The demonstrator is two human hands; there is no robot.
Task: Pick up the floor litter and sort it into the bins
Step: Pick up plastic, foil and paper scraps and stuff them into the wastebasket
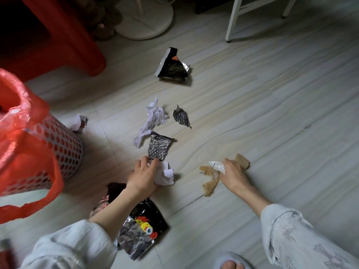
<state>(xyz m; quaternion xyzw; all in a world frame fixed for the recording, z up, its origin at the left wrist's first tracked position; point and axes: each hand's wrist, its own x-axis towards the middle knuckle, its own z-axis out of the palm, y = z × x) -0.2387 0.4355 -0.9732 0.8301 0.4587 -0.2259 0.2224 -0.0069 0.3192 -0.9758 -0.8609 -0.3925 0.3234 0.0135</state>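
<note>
My left hand [142,174] curls its fingers around crumpled white paper [165,174] on the floor, gathering paper together. My right hand [232,170] pinches a printed paper scrap [217,166] lying among brown cardboard pieces [209,183]. The mesh bin [64,150] with its red bag stands near on the left, easy to reach.
</note>
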